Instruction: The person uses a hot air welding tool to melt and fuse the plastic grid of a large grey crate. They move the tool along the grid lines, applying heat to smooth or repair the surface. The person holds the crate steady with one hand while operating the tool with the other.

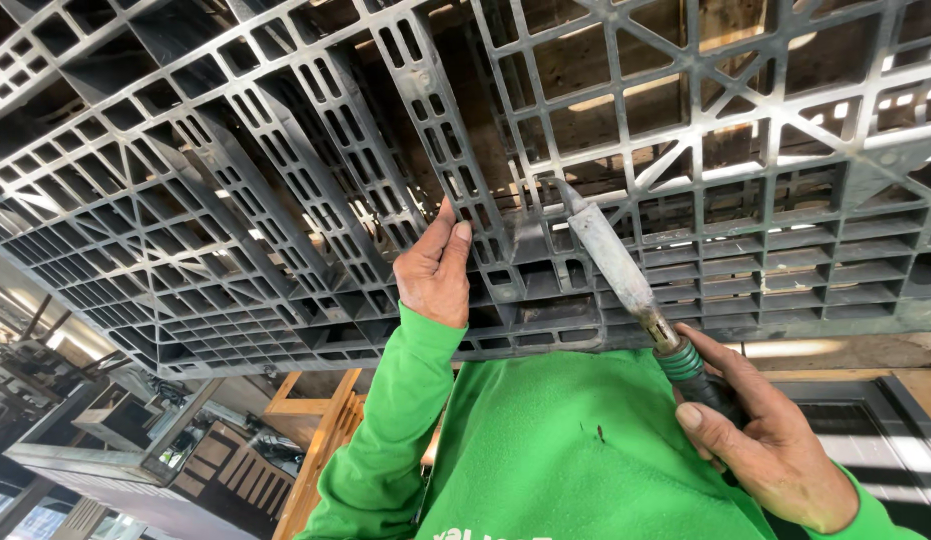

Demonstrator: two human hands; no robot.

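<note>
Left hand [433, 272] flat against a rib of the black plastic grid pallet [285, 200], near its lower edge; fingers extended, gripping nothing. Right hand [770, 435] has its fingers closed around the dark handle of a grey metal heat tool with green collar [625, 275], nozzle tip touching the pallet's lower-middle ribs. Green sleeves [405, 420].

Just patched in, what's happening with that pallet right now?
A person in a green long-sleeved top works on a black plastic grid pallet held up in front of them. The left hand presses flat against one of its ribs. The right hand grips a long grey metal-nozzled tool with a green handle, its tip touching the pallet near the left hand.
</note>
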